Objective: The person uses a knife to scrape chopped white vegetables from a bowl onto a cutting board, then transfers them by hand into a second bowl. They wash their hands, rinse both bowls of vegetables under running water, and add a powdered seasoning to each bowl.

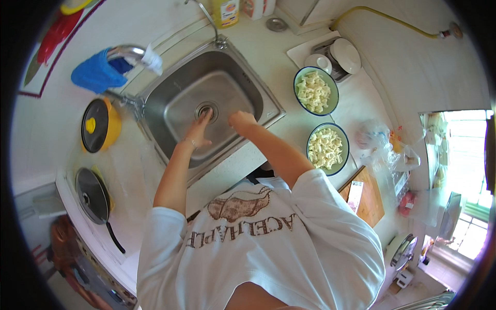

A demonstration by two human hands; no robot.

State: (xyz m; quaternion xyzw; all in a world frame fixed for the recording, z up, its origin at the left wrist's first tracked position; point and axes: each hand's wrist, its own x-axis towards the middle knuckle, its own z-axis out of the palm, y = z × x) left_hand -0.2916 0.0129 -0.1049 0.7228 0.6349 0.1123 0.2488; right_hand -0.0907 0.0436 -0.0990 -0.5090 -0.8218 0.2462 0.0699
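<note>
Both my hands are over a stainless steel sink (155,131). My left hand (199,130), with a thin bracelet at the wrist, reaches over the round drain (211,106) with its fingers apart and nothing seen in it. To its right, my right hand (243,122) has its fingers curled; whether they hold anything is hidden. On the counter right of the sink stand two blue-rimmed bowls, the upper one (296,97) and the lower one (347,145), each filled with pale vegetable florets, seemingly cauliflower.
A blue cloth (99,71) hangs on the faucet (131,50). On the left stand a yellow lidded pot (113,124) and a black frying pan (92,195). At the right lie a wooden cutting board (372,199), plastic bags (381,151) and white dishes (345,56).
</note>
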